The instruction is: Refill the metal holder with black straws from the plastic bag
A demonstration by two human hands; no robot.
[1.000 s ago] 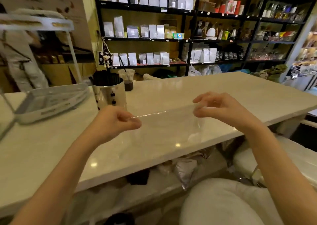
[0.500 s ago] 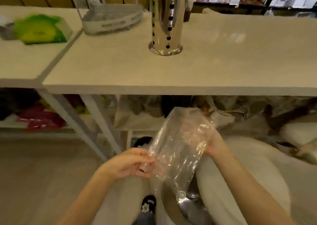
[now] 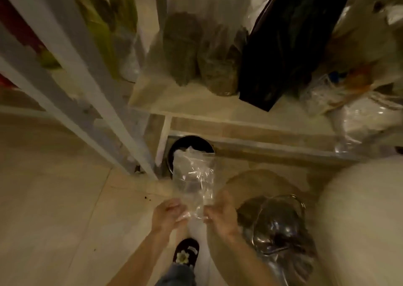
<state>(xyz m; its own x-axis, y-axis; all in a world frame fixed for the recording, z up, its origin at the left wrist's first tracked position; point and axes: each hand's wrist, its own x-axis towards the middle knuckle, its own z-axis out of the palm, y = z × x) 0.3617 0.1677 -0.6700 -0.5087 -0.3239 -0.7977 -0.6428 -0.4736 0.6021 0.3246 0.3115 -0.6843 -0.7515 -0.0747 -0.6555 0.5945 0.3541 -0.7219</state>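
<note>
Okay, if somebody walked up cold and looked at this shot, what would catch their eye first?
Probably the clear, empty-looking plastic bag at centre frame, pinched at its near end by the left hand and right hand, with its far end reaching over a round black bin on the floor under the low shelf. Next, the big black package leaning on that shelf, upper right.

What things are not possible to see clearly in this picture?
- Metal holder and straws: outside the head view.
- Black bin: contents covered by the plastic bag.
- Left hand, right hand: fingertips veiled by the bag.
- Shelf items: blurred.
</note>
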